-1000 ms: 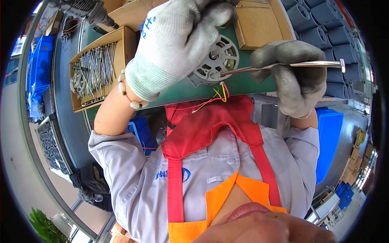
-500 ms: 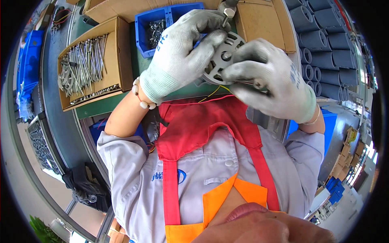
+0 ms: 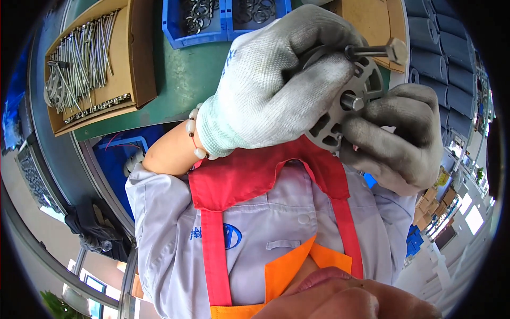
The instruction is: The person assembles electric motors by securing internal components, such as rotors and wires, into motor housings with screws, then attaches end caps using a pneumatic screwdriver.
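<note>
My left hand [image 3: 289, 80], in a white knitted glove with a grey coating, is closed around a round grey metal end cover [image 3: 332, 119] with slots and a shaft stub [image 3: 351, 101] in its middle. A hex-head bolt [image 3: 378, 51] juts out to the right between its thumb and fingers; whether it sits in a hole is hidden. My right hand [image 3: 396, 138], gloved alike, has its fingers curled against the cover's lower right edge. A small pinkish spot shows between those fingers, too small to name. The cover's underside is out of sight.
A cardboard box [image 3: 143, 48] of long metal bolts stands at the left of the green bench [image 3: 183, 80]. Two blue bins [image 3: 204, 38] with metal rings lie behind my hands. Another cardboard box [image 3: 372, 24] is at the back right, beside stacked grey cylinders [image 3: 449, 48].
Both hands and the cover have moved right and appear larger. The bolt stood near upright by my left fingers and now points right. The bench has shifted up and left in view.
</note>
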`<state>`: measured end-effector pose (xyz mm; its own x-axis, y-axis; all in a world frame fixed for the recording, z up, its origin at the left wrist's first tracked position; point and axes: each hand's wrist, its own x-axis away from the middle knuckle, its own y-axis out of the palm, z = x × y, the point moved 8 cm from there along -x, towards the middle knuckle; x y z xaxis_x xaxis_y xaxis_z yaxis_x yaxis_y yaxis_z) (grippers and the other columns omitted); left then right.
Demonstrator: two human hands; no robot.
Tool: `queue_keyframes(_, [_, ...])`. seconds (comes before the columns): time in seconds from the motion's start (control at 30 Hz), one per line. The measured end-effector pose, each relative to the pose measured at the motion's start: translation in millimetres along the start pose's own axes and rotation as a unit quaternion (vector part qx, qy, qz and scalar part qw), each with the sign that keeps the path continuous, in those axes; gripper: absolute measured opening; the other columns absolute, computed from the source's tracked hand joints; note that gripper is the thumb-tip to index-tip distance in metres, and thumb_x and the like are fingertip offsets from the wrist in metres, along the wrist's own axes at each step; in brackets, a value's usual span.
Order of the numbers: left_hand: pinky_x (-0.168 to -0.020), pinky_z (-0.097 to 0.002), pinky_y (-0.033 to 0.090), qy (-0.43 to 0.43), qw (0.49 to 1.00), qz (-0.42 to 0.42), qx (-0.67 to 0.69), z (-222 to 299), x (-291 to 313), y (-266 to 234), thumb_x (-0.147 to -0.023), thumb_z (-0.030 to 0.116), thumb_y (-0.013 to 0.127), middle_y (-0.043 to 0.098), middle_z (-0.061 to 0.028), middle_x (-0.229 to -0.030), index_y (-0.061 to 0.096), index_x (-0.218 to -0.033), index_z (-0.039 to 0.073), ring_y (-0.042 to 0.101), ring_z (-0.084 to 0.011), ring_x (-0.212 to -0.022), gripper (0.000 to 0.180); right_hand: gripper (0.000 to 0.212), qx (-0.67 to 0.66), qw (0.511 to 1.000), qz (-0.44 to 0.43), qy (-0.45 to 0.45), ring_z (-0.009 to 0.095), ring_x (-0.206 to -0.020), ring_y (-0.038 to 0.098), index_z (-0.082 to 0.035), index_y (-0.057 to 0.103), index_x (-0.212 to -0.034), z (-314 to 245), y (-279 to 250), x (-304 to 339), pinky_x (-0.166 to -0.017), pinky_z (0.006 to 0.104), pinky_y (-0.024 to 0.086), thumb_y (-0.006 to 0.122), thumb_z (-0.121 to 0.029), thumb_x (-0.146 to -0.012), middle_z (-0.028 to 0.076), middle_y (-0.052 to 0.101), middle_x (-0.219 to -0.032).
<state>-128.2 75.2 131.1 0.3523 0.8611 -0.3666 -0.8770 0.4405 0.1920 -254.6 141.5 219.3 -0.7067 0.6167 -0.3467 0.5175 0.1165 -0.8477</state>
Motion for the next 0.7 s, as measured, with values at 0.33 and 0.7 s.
queue_keyframes(0.33, [-0.071,-0.0285,0.051,-0.065,0.997,0.013,0.031,-6,2,0,-0.090,0.012,0.059,0.066,-0.0099,-0.085,0.063,-0.105,0.000,0.064,-0.0146,-0.076,0.020,0.041,-0.019,0.999,-0.038,0.012,0.028,-0.092,0.059,-0.003,0.069,-0.103,3,10,4,-0.076,0.0393,0.048,0.080,-0.022,-0.069,0.014,0.064,-0.101])
queue_keyframes(0.7, [-0.071,-0.0287,0.051,-0.079,0.996,0.005,0.047,-4,4,4,-0.090,0.011,0.059,0.066,-0.0098,-0.085,0.063,-0.105,0.000,0.064,-0.0149,-0.076,0.019,0.037,-0.033,0.998,-0.059,0.003,0.029,-0.095,0.058,-0.002,0.070,-0.102,-1,6,2,-0.074,0.0381,0.048,0.078,-0.018,-0.070,0.012,0.062,-0.104])
